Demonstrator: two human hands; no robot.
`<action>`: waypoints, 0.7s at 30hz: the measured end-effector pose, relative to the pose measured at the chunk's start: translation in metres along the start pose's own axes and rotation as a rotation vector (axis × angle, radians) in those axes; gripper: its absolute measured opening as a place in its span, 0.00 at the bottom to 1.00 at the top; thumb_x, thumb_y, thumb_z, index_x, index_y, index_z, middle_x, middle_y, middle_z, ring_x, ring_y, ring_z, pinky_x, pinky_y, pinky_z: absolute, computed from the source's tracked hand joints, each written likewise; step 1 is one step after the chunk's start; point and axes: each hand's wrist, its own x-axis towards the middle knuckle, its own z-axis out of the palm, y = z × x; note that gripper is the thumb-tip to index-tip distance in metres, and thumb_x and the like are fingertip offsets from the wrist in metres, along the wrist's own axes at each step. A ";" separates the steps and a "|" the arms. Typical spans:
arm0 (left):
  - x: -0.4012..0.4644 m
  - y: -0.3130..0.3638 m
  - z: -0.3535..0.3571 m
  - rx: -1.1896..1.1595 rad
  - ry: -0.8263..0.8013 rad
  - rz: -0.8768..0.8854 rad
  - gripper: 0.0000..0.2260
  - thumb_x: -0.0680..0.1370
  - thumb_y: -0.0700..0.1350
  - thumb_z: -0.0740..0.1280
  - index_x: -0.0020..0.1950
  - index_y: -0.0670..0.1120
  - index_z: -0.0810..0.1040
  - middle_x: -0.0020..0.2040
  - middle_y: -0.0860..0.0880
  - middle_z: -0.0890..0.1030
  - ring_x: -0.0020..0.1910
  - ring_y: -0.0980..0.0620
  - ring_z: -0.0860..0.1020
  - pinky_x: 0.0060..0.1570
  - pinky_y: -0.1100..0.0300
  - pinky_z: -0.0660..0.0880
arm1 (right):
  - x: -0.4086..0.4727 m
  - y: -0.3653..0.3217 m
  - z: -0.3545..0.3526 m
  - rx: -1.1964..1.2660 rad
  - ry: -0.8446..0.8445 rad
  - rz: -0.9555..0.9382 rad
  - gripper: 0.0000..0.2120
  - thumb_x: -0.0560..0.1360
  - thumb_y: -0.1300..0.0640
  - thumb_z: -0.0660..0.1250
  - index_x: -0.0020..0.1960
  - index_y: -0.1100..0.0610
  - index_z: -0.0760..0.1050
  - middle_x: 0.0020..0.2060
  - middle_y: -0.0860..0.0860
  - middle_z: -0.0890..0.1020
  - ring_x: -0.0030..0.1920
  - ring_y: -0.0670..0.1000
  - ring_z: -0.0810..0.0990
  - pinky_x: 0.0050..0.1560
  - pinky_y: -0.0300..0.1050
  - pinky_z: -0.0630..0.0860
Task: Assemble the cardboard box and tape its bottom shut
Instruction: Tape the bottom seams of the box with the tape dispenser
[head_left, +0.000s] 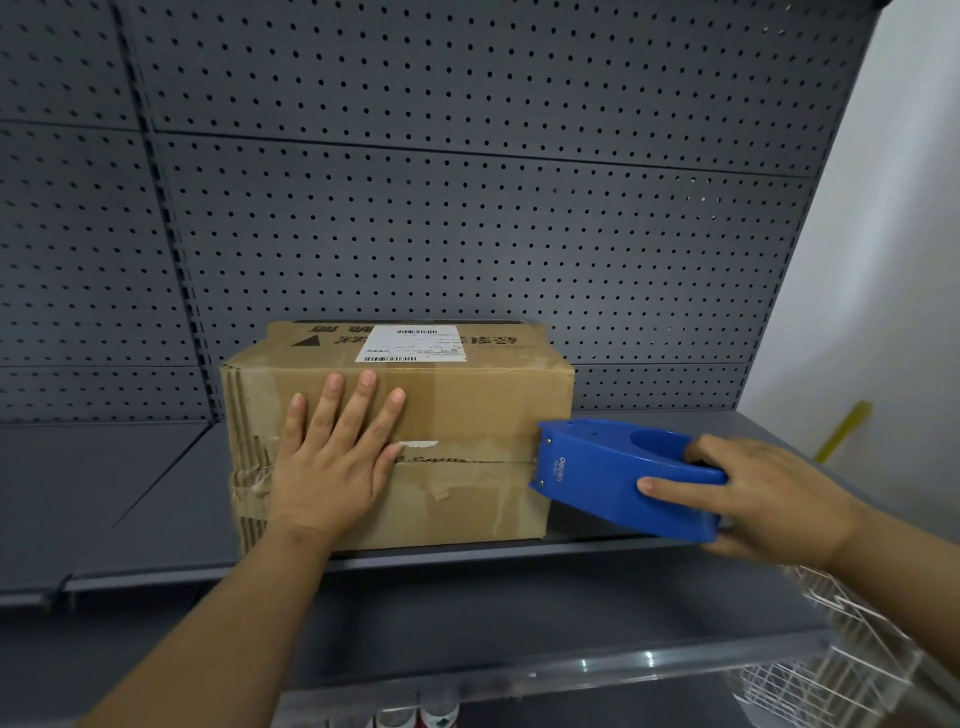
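A brown cardboard box (467, 410) stands on a grey shelf (156, 519), with a white shipping label on its top face. The face toward me has two flaps meeting at a horizontal seam, with clear tape over it. My left hand (332, 457) lies flat on that face, fingers spread, covering the seam's left part. My right hand (763, 499) grips a blue tape dispenser (618, 478). The dispenser's front edge touches the box's right edge at the seam.
A grey perforated back panel (467, 208) rises behind the box. A white wire basket (841, 665) hangs at the lower right. A lower shelf edge (519, 670) runs below, with bottle caps (415, 717) under it. A white wall (893, 260) is at the right.
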 end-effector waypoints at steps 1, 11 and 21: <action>0.001 0.000 0.000 0.005 0.003 0.004 0.26 0.80 0.56 0.51 0.77 0.53 0.50 0.78 0.50 0.45 0.76 0.47 0.45 0.73 0.47 0.43 | 0.001 0.000 0.000 -0.015 0.006 -0.004 0.35 0.59 0.48 0.74 0.64 0.44 0.66 0.43 0.52 0.72 0.29 0.52 0.77 0.30 0.40 0.74; 0.022 0.038 -0.016 -0.095 -0.002 -0.099 0.28 0.74 0.43 0.57 0.75 0.46 0.57 0.77 0.53 0.42 0.76 0.52 0.44 0.74 0.49 0.40 | 0.002 0.001 0.005 -0.088 0.108 -0.037 0.39 0.54 0.52 0.79 0.62 0.45 0.67 0.35 0.55 0.79 0.27 0.53 0.76 0.30 0.40 0.73; 0.060 0.094 -0.006 -0.086 -0.029 0.136 0.25 0.79 0.58 0.51 0.75 0.56 0.54 0.77 0.50 0.50 0.76 0.46 0.41 0.71 0.43 0.42 | -0.004 -0.005 0.009 -0.062 0.119 -0.054 0.24 0.68 0.46 0.64 0.63 0.44 0.67 0.38 0.54 0.78 0.30 0.51 0.77 0.34 0.40 0.73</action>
